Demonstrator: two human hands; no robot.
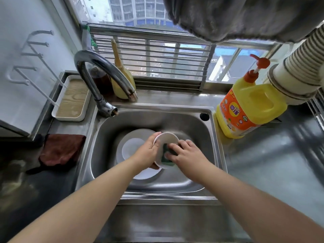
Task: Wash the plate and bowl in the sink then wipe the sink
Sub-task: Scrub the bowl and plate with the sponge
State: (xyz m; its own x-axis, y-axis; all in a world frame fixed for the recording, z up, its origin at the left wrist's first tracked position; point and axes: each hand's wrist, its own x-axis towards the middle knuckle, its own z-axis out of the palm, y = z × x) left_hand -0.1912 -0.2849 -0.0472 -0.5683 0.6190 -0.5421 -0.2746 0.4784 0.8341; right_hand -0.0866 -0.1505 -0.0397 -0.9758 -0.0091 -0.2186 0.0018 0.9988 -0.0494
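Steel sink [206, 137]: bowl [169, 137] gripped tilted by left hand [149, 151], sponge [166, 155] pressed inside by right hand [185, 155]; a wet slip onto plate [129, 148] below is risked.

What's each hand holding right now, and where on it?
Left hand grips the bowl by its rim; right hand presses a green sponge into it.
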